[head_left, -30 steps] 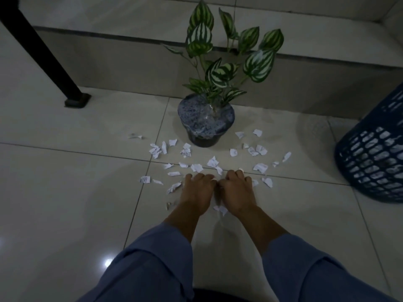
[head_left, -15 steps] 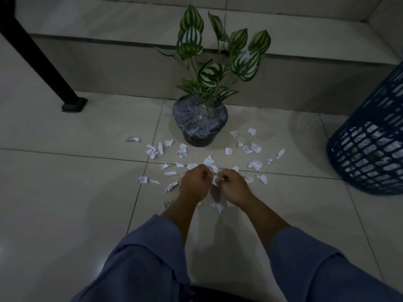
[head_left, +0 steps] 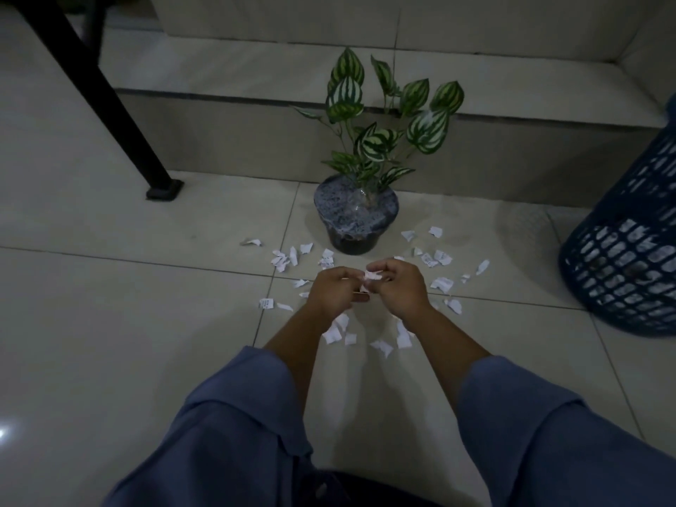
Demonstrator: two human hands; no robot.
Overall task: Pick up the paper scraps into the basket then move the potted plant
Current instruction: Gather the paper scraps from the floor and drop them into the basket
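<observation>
Tiled floor (head_left: 109, 323), paper scraps (head_left: 442, 284), potted plant (head_left: 356, 217), basket (head_left: 625, 265), table leg (head_left: 161, 188)

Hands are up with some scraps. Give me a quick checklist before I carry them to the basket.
1. Scraps gripped: right hand pinches a paper scrap: ok.
2. Left hand holding scraps: cannot tell.
3. Basket within view on the right: ok.
4. Path to basket free of objects: ok.
5. Floor cleared: loose scraps remain: not ok.
6. Potted plant upright, untouched: ok.
</observation>
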